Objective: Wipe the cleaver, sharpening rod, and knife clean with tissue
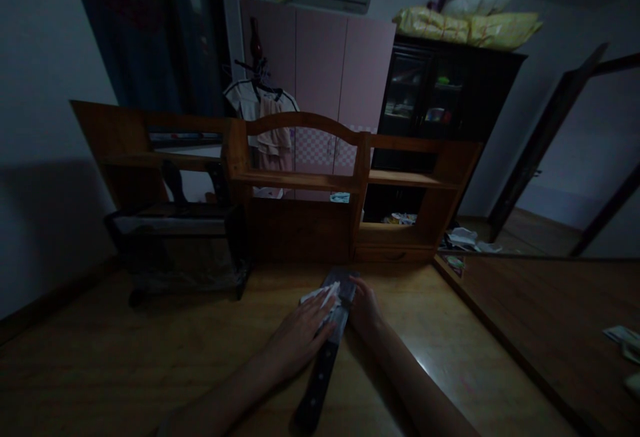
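A kitchen knife with a broad blade (341,320) and a black riveted handle (320,380) lies on the wooden tabletop, its handle toward me. My left hand (303,330) presses a crumpled white tissue (320,296) onto the blade, fingers extended over it. On the blade's far right edge, the curled fingers of my right hand (364,304) grip the knife near its end. Part of the blade is hidden under the tissue and both hands.
A dark knife holder (177,250) with black handles sticking up stands at the left. Behind the knife runs a wooden shelf unit (300,227) along the tabletop (240,377). A raised wooden edge (500,334) borders the right side, with papers (623,337) beyond it.
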The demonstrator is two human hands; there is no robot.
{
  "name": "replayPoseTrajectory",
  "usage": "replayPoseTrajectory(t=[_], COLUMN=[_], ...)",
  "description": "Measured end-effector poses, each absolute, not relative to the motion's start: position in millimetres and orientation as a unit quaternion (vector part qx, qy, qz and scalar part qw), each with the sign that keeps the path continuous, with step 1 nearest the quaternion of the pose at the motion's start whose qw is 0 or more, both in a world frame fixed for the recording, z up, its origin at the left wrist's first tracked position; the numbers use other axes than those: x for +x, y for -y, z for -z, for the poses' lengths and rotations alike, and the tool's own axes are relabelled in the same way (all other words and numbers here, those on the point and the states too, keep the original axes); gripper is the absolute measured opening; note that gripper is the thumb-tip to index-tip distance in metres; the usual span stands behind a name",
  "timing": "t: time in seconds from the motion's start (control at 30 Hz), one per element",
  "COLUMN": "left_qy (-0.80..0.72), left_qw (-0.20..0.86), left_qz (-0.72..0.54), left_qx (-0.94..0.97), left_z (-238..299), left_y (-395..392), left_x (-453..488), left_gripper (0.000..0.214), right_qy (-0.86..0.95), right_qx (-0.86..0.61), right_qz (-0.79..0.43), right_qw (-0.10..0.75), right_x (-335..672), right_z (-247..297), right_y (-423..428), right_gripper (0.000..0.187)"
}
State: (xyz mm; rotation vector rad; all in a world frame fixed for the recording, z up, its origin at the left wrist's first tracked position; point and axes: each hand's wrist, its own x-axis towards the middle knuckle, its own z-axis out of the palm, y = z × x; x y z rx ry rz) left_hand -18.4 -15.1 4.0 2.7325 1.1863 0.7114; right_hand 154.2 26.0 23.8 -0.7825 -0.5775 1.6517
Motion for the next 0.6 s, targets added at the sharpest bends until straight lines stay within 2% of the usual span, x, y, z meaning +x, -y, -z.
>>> replayPoseTrajectory(t=[0.1,0.6], left_qy=[-0.382,-0.397], left_qw=[0.032,0.060], left_qz=[-0.232,-0.225], left_qx=[0.894,0.888], left_z=[-2,-5], left_y=[15,17], left_x=[-19,-19], left_gripper=[0.051,0.050], right_qy=[0.231,0.220], right_qx=[-0.319,-0.309], right_qz=[-0.743,-0.742], right_qw=[0.541,0.553], right_x=[155,156], right_z=[-23,-11], right_y=[-27,-34], right_gripper=[0.017,0.013])
